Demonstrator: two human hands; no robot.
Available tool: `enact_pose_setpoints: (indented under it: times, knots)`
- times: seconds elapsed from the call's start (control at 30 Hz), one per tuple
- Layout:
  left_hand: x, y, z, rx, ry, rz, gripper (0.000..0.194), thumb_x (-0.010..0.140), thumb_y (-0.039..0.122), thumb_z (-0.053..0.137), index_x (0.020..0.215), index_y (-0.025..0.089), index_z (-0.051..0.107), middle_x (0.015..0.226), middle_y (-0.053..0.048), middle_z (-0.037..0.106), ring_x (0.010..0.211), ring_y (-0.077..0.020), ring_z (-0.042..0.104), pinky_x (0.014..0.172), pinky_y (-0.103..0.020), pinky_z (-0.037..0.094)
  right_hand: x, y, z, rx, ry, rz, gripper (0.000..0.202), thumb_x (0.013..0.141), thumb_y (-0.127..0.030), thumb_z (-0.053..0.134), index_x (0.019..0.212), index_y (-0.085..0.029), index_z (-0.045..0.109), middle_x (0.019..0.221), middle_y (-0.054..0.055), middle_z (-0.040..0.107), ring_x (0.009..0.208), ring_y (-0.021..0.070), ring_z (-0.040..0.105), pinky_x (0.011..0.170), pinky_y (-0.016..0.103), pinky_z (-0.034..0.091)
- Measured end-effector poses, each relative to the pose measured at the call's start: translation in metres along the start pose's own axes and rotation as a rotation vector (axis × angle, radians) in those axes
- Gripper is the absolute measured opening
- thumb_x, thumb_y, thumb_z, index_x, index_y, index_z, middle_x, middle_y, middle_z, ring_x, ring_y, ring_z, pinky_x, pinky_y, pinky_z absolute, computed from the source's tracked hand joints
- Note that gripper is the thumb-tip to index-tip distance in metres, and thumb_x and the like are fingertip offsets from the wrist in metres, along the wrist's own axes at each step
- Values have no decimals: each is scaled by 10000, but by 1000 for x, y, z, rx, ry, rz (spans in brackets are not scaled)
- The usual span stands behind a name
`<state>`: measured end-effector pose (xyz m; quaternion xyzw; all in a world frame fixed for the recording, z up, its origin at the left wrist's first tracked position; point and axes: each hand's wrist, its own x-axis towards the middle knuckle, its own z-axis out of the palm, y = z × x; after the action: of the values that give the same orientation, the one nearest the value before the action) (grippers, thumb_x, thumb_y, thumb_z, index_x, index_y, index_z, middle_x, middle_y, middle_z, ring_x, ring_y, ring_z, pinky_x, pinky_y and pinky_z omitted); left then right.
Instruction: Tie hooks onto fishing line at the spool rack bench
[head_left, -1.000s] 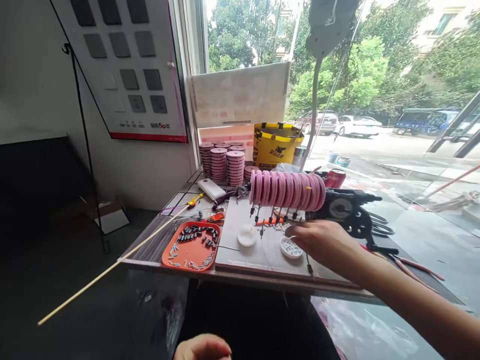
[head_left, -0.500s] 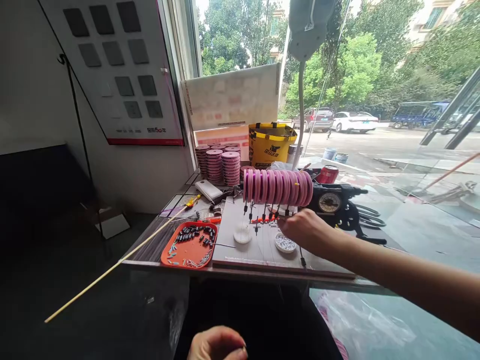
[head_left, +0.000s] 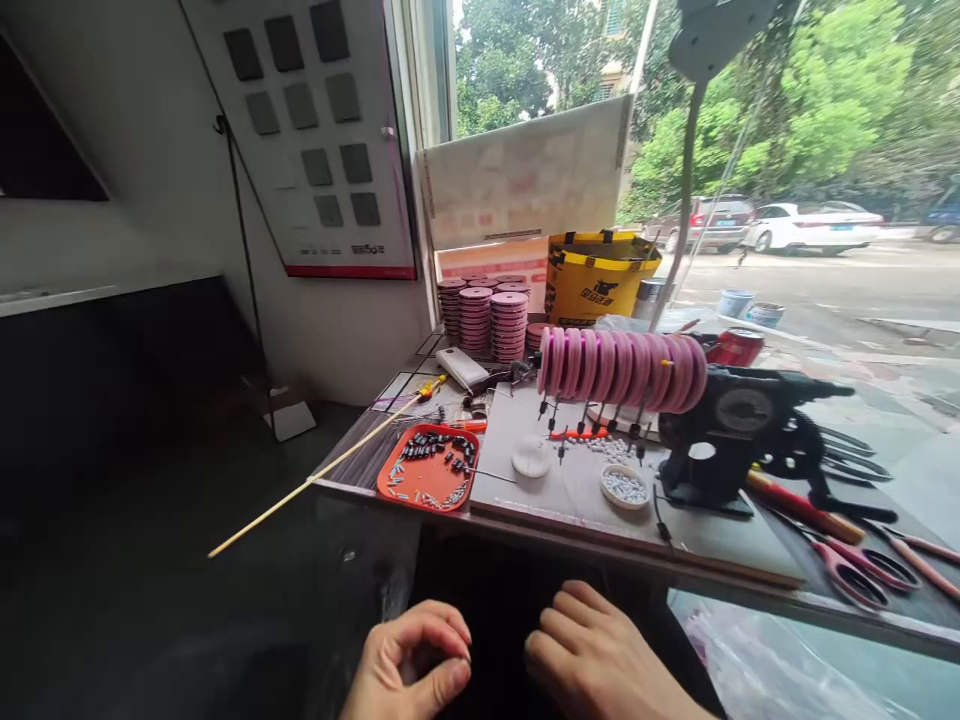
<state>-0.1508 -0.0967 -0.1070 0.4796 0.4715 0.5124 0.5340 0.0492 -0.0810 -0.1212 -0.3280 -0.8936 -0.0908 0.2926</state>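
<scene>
A row of ring-shaped pink spools [head_left: 622, 368], packed face to face into a ribbed cylinder, lies ahead of both hands and well apart from them. Its long axis runs left to right across their front, nearly level, the right end meeting a black metal winder [head_left: 742, 400] ahead and to the right of the right hand. Small black cylindrical pieces [head_left: 561, 454] hang on lines beneath it.

The left hand [head_left: 412, 655] is turned thumb side up, its curled index finger and thumb brought to a narrow pinch; whether something fine sits there, I cannot tell. The right hand [head_left: 592, 655], apart from it, shows its back, fingers bent and tips hidden; I cannot tell if it holds anything.

Straight ahead of the right hand is a round white dish [head_left: 626, 506] of small pale beads; ahead of the left, an orange-red plastic tray [head_left: 431, 477] with black and silvery pieces. Red-handled scissors [head_left: 832, 575] lie off to the right hand's right.
</scene>
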Motion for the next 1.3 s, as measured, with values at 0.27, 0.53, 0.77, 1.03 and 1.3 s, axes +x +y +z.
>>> enact_pose_setpoints:
  times: [0.27,0.53,0.77,1.03,1.3]
  knots:
    - [-2,6,-1,246,-157,72,90,635,273,750,605,193,721,795,-70,695,761,-203,626,737,-271,459,-3,-8,20,217,86,118,341,934,-184,325,617,-204,449,502,-42,524,454,115,434,553,253,312]
    - [7,8,30,234,0,309,99,656,134,701,627,226,681,723,14,701,706,-138,642,704,-186,475,-6,-10,-4,293,78,281,585,710,37,332,1258,-166,291,958,78,643,684,162,582,636,267,461]
    - [12,12,34,469,-156,515,117,702,89,662,713,204,685,769,-22,727,709,-158,679,673,-197,519,3,-15,-17,227,171,243,820,605,105,249,1351,-187,76,925,71,624,699,175,614,658,282,484]
    - [14,3,48,286,16,307,61,665,177,711,614,211,706,574,20,705,535,-126,634,555,-163,482,0,-4,3,299,346,233,342,785,-67,365,1107,-148,442,576,-23,530,521,156,538,629,287,513]
    - [12,-6,59,6,127,159,97,603,258,769,575,207,692,561,24,680,558,-110,611,581,-143,472,-22,-12,17,292,365,487,374,816,-104,350,1178,-176,411,893,82,624,741,176,634,639,242,538]
